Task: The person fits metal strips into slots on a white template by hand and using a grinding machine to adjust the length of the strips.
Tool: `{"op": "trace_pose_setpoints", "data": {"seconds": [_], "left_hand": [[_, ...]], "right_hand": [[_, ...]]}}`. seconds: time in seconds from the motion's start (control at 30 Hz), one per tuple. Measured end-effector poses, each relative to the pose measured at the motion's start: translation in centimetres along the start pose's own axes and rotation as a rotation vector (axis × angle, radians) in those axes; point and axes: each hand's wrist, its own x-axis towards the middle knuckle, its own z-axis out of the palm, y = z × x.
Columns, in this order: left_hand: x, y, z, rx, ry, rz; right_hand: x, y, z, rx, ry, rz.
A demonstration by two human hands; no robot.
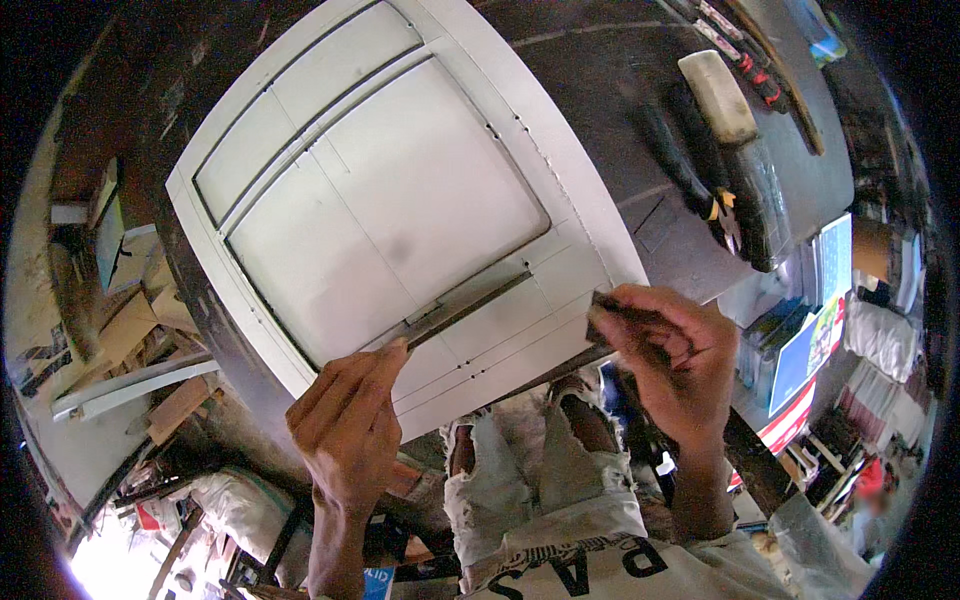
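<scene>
A white panel [400, 200] with dark curved grooves and thin pencil lines lies on the dark table in front of me. My left hand [350, 420] is at its near edge, fingers pinched on the end of a narrow dark strip [470, 308]. This strip lies slantwise over the panel, along the near groove of the large framed area. Above the panel's near right corner, my right hand [675, 350] is closed around a small dark flat piece [604, 318]. What that piece is made of, I cannot tell.
At the table's right lie pliers [722, 210] with dark handles, a beige block [718, 95], a long dark plastic-wrapped thing [760, 200] and a red-handled tool [765, 82]. Colourful printed sheets [800, 360] stand beyond the table's right side. Wood scraps [130, 330] are piled at left.
</scene>
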Motion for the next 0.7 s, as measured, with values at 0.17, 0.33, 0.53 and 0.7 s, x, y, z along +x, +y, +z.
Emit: {"op": "trace_pose_setpoints", "data": {"seconds": [0.17,0.33,0.53,0.7], "left_hand": [[-0.2,0.1,-0.2,-0.027,0.015,-0.038],[0.1,-0.5,-0.2,-0.077,0.017,0.024],[0.1,-1.0,-0.4,-0.112,0.007,0.071],[0.0,-1.1,-0.4,-0.124,0.018,0.078]], "right_hand": [[-0.9,-0.1,3.2,0.053,-0.153,0.152],[-0.9,-0.6,6.4,0.089,-0.253,0.181],[0.1,-1.4,8.0,0.08,-0.252,0.224],[1.0,-2.0,7.8,-0.061,-0.355,0.21]]}}
